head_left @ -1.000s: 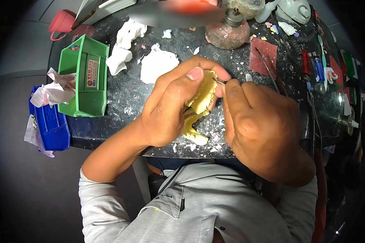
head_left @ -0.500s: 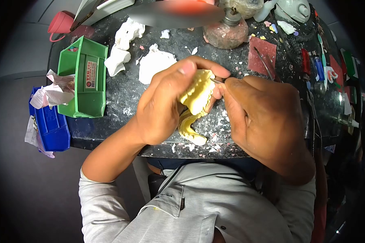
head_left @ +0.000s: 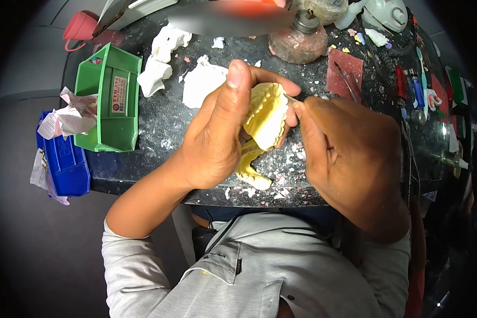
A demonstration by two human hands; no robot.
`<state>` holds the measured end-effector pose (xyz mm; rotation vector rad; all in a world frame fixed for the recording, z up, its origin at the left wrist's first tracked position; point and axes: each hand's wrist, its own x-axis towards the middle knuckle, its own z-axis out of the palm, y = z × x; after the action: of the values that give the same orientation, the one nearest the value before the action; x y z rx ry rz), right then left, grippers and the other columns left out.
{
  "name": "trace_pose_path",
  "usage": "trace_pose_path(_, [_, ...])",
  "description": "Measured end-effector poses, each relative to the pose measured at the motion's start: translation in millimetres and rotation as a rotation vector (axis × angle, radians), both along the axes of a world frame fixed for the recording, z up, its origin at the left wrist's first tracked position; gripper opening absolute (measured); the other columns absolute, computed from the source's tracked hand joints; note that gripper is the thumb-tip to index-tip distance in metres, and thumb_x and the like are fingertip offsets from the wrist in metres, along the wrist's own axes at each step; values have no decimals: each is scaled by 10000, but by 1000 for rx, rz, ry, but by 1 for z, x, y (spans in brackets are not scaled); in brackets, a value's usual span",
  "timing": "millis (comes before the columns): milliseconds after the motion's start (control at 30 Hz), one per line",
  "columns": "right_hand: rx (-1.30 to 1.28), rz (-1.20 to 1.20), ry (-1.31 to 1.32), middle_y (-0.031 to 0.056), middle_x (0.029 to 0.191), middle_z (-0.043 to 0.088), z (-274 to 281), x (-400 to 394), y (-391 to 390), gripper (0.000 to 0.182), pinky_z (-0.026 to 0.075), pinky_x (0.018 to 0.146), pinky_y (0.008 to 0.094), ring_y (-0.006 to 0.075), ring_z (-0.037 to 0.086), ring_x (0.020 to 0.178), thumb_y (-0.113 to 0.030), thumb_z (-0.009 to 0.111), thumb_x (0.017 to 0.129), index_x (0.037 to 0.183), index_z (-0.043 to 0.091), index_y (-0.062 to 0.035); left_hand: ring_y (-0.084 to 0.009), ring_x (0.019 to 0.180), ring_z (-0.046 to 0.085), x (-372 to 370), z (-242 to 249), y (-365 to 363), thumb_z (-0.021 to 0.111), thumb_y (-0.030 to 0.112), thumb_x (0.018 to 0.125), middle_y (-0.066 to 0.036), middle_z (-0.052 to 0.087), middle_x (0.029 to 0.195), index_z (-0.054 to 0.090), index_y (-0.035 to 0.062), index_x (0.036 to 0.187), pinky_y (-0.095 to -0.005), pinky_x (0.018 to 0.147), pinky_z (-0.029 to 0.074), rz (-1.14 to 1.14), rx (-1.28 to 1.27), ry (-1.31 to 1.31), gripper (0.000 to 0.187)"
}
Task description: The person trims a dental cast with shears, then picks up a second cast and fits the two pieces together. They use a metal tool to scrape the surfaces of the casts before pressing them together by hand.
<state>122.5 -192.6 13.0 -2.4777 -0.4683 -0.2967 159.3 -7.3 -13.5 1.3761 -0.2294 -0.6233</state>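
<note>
Over the black table, pinches with the closed right hand, likely for fine control; cups the yellow tooth mould in the half-closed left hand, above the curved mould, seemingly to steady it against the pinched tool.

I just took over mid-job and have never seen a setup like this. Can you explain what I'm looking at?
There is no robot: these are a person's bare hands, seen by one camera worn on the head, looking forward and down. The left hand holds a yellow dental model; the right hand holds a thin metal tool at its rim. Below lies another yellow piece. The dark table also bears white scraps, a pinkish-red sheet and a round jar. Green and blue bins stand at left. A blur hides the top middle.
</note>
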Motion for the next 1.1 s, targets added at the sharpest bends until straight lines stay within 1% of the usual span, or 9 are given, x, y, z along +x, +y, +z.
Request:
trace_pose_path(233, [-90, -43, -32, 136, 630, 507, 0, -4, 7, 139, 404, 491, 421, 321, 560, 528, -22, 701, 883, 786, 603, -24, -155, 946, 643, -3, 1, -2, 157, 661, 1046, -118, 666, 1054, 522, -60, 1297, -287, 865, 504, -9, 77, -50, 847])
trace_pose_path(500, [-122, 32, 21, 137, 674, 574, -2, 0, 0, 61, 440, 514, 433, 341, 594, 562, -17, 686, 882, 833, 651, -17, -150, 919, 631, 0, -2, -1, 155, 630, 1057, -115, 658, 1039, 543, -56, 1272, -278, 833, 494, -53, 93, -114, 817])
trace_pose_path(700, [41, 85, 68, 103, 683, 620, 9, 9, -20, 52, 405, 476, 332, 176, 583, 517, -6, 662, 897, 873, 706, 9, -170, 819, 594, 9, -9, 10, 142, 582, 1070, -158, 632, 1059, 508, -71, 1294, -275, 730, 470, -65, -254, 78, 781])
trace_pose_path(800, [335, 24, 206, 75, 707, 648, 27, 5, -24, 161, 394, 480, 283, 110, 547, 529, -38, 634, 938, 1076, 688, 25, -187, 707, 563, 7, -3, 9, 160, 562, 1080, -215, 598, 1134, 470, -46, 1320, -272, 640, 456, 70, -335, 89, 723])
trace_pose_path(867, [631, -17, 384, 75, 731, 662, 44, 4, -23, 380, 419, 506, 243, 104, 540, 526, -57, 595, 968, 1325, 534, 60, -177, 644, 548, 8, -1, 13, 186, 591, 1074, -231, 588, 1161, 476, -1, 1312, -256, 581, 445, 43, -419, 93, 701])
trace_pose_path(900, [725, -5, 376, 84, 684, 642, 36, 5, -41, 559, 417, 493, 203, 89, 524, 510, -57, 568, 981, 1458, 331, 112, -146, 574, 521, 7, 0, 10, 191, 609, 1068, -252, 606, 1140, 472, 25, 1313, -237, 520, 424, 78, -426, 63, 693])
trace_pose_path(933, [721, 1, 378, 84, 684, 642, 32, 12, -57, 559, 417, 493, 203, 89, 524, 510, -57, 568, 981, 1458, 331, 112, -146, 574, 521, 9, -2, 11, 191, 609, 1068, -252, 606, 1140, 472, 25, 1313, -237, 520, 424, 85, -429, 62, 693])
trace_pose_path(1067, [1483, 919, 554, 125, 916, 589, 27, 46, -110, 456, 438, 401, 170, 128, 581, 629, -77, 566, 993, 1335, 354, 138, -109, 457, 430, 16, 3, 13, 150, 615, 1067, -277, 652, 1065, 500, -12, 1302, -204, 444, 374, 43, -395, 59, 756])
trace_pose_path(1100, [1596, 520, 552, 112, 985, 537, 43, 30, -114, 321, 451, 400, 151, 132, 567, 692, -50, 550, 994, 1234, 374, 71, -110, 449, 415, 16, 3, 14, 135, 595, 1074, -277, 654, 1057, 502, -29, 1301, -205, 439, 370, 33, -405, 84, 759])
